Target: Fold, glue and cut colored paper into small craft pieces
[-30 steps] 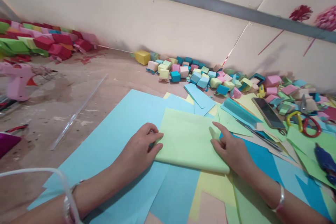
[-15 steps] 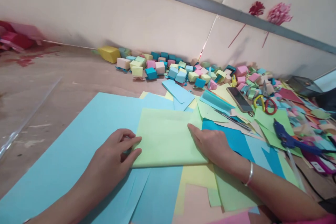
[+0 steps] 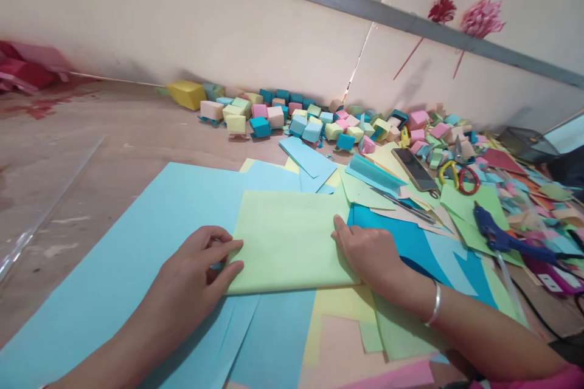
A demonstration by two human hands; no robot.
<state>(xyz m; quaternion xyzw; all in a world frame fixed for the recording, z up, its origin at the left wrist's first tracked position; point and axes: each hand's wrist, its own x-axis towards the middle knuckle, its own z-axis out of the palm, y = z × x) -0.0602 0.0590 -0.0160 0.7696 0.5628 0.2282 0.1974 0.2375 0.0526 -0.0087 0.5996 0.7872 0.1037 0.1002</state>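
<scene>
A folded light green paper sheet (image 3: 287, 240) lies in front of me, its fold along the near side. My left hand (image 3: 194, 270) grips its left edge, thumb and index finger on the rim. At the opposite edge, my right hand (image 3: 371, 255) has its fingers curled together, with index finger and thumb at the paper's right side. A silver bangle circles the right wrist. Under the green paper spreads a large light blue sheet (image 3: 155, 237), along with yellow, pink and darker blue sheets.
Small folded paper boxes (image 3: 275, 117) line the wall. On the right lie a phone (image 3: 414, 169), yellow-and-red-handled scissors (image 3: 458, 177), a blue glue gun (image 3: 495, 231) with a cord, and paper scraps. A clear strip (image 3: 50, 206) lies at left. Two paper flowers (image 3: 482, 18) hang on the rail.
My right index finger has drawn back from the green paper's surface to its right edge, and the fingers have curled in. My left hand keeps its place at the left edge.
</scene>
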